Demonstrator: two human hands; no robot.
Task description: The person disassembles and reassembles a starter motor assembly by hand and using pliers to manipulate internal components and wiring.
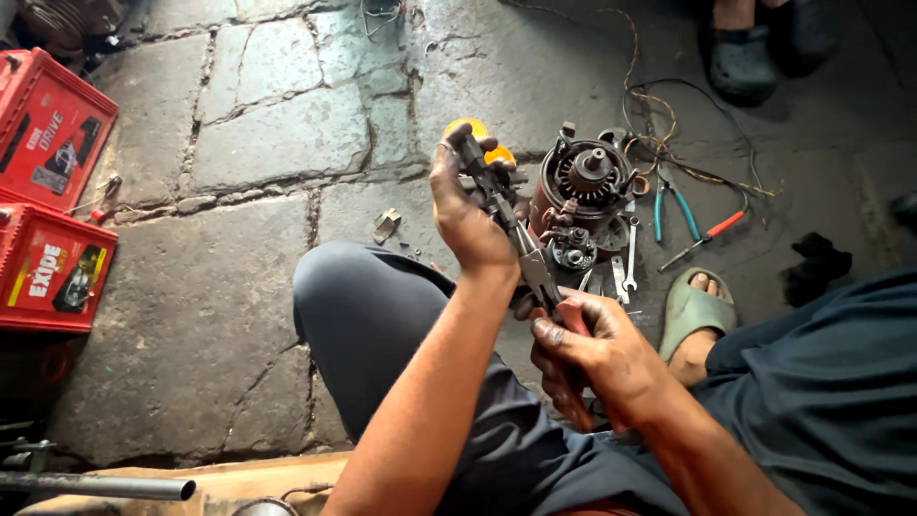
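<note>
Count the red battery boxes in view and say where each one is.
2. Both are at the left edge of the stone floor: one red battery box farther from the person, the other red battery box just nearer. More may lie outside the picture.

pliers (521,244): dull grey metal, red grips
part in the left hand (465,222): dark metal
round caps (482,141): orange-yellow
motor (583,182): rusty brown and grey (grimy all over)
second pliers (671,203): teal-blue handles
screwdriver (705,237): orange-red handle
wires (659,129): black, yellow-brown
boxes (50,191): bright red, black and white panels
trousers (382,325): dark grey-blue
sandal (690,311): pale green
floor (248,143): grey stone, dark cracks
rag (814,268): black
</note>
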